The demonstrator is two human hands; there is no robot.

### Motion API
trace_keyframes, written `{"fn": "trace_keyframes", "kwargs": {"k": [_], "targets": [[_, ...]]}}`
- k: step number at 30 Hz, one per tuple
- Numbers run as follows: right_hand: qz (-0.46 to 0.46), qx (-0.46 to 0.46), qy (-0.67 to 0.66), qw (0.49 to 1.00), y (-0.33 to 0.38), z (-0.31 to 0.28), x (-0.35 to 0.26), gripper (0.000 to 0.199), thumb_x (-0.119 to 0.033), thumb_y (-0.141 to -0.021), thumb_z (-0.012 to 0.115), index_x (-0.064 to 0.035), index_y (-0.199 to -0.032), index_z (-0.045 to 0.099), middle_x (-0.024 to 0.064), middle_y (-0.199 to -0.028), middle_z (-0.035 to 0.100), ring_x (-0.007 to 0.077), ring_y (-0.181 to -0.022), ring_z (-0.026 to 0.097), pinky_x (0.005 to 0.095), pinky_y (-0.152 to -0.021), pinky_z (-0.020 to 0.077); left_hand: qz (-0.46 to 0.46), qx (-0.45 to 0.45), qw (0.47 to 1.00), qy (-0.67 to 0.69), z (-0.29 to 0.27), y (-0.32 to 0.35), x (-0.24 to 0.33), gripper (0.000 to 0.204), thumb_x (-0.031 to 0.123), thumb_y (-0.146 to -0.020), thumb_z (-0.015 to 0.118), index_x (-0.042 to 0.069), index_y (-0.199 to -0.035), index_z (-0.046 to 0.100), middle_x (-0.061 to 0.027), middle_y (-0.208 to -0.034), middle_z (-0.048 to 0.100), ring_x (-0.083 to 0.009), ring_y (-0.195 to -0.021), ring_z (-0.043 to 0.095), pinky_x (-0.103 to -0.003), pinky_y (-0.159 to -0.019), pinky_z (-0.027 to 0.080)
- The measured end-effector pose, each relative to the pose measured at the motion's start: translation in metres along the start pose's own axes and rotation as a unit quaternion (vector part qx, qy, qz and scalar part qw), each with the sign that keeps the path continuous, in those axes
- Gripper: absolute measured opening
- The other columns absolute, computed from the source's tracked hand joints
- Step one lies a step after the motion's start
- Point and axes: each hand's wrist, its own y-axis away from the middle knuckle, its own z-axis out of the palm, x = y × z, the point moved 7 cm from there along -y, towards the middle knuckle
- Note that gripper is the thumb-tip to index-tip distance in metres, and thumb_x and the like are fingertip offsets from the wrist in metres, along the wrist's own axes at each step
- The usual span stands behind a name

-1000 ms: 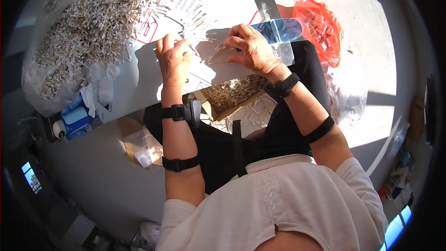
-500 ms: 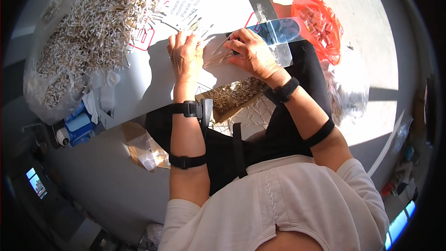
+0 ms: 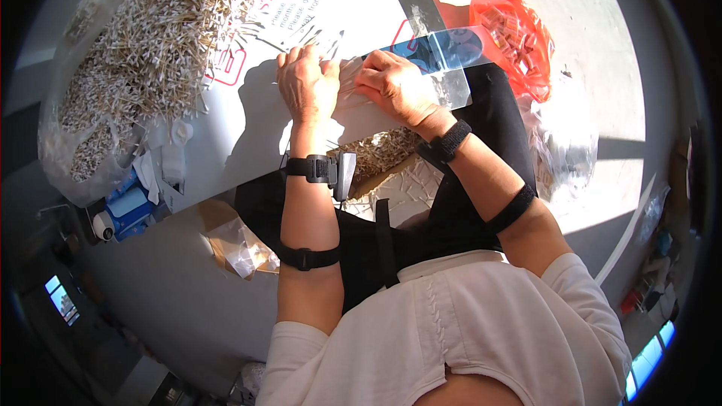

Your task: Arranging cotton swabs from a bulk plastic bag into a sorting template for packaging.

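My left hand [image 3: 307,89] rests palm down on the tabletop, fingers slightly apart and bent, their tips beside a few loose cotton swabs [image 3: 325,43]. To its right, my right hand [image 3: 398,90] has its thumb and fingers drawn together. Between the two hands lie thin pale sticks [image 3: 347,89], apparently cotton swabs, reaching to the right fingertips. What those fingers grip is partly hidden. Clear plastic sleeves [image 3: 453,84] lie just beyond the right hand, over the table's right edge. A big heap of cotton swabs [image 3: 169,37] fills an open clear bag at the left.
A red plastic bag [image 3: 513,41] of small packs sits at the right. Below the table edge, a carton of swabs [image 3: 387,152] stands near my lap. A blue package [image 3: 129,207] and a white roll [image 3: 180,131] are at the left. Printed sheeting [image 3: 331,0] covers the tabletop.
My right hand has moved slightly left, and its fingers have drawn closer together. My left hand has shifted a little right, so the gap between the hands is narrower.
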Motion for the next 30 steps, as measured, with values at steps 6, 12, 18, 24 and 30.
{"fn": "trace_keyframes", "kwargs": {"k": [6,12,18,24,30], "targets": [[-0.052,-0.031,0.035,0.998,-0.010,0.005,-0.005,0.011,-0.012,-0.072,0.073,-0.0080,-0.076,0.063,0.0056,-0.084,0.058,0.0253,-0.079,0.060,0.0373,-0.070,0.0515,0.026,-0.067,0.997,-0.009,0.009,-0.008,-0.007,0.013,0.005,-0.072,0.072,0.007,-0.083,0.064,-0.0102,-0.086,0.063,-0.0315,-0.091,0.057,-0.043,-0.083,0.046],[0.039,-0.042,-0.078,0.995,-0.020,-0.002,0.013,0.010,-0.015,-0.080,0.069,-0.0071,-0.087,0.067,0.0085,-0.086,0.061,0.0309,-0.085,0.063,0.0387,-0.074,0.0527,0.019,-0.069,0.997,-0.001,-0.006,0.009,-0.007,0.023,0.005,-0.077,0.069,0.007,-0.100,0.066,-0.0115,-0.103,0.062,-0.0320,-0.100,0.055,-0.045,-0.091,0.044],[0.205,0.128,-0.216,0.946,0.006,-0.023,0.036,0.017,0.005,-0.082,0.066,-0.0022,-0.098,0.066,0.0127,-0.099,0.062,0.0286,-0.089,0.065,0.0319,-0.077,0.0532,0.065,-0.112,0.991,-0.042,0.000,0.063,0.032,0.067,0.017,-0.083,0.070,0.004,-0.141,0.040,-0.0166,-0.150,0.035,-0.0338,-0.139,0.033,-0.051,-0.111,0.029],[0.077,0.046,-0.046,0.995,0.006,-0.013,0.010,0.026,0.005,-0.074,0.067,-0.0040,-0.099,0.065,0.0100,-0.102,0.059,0.0295,-0.094,0.062,0.0347,-0.080,0.0538,0.002,-0.050,0.999,-0.018,-0.004,0.071,0.023,0.072,0.018,-0.084,0.069,0.005,-0.146,0.033,-0.0199,-0.153,0.027,-0.0363,-0.142,0.027,-0.055,-0.113,0.023],[-0.015,-0.005,0.038,0.999,-0.004,-0.004,0.010,0.007,-0.008,-0.076,0.061,-0.0033,-0.080,0.059,0.0102,-0.093,0.057,0.0290,-0.091,0.058,0.0369,-0.078,0.0512,-0.002,-0.156,0.980,-0.121,0.010,0.075,0.012,0.087,0.035,-0.085,0.069,0.004,-0.151,0.023,-0.0154,-0.159,0.018,-0.0306,-0.148,0.016,-0.056,-0.117,0.013]]}}
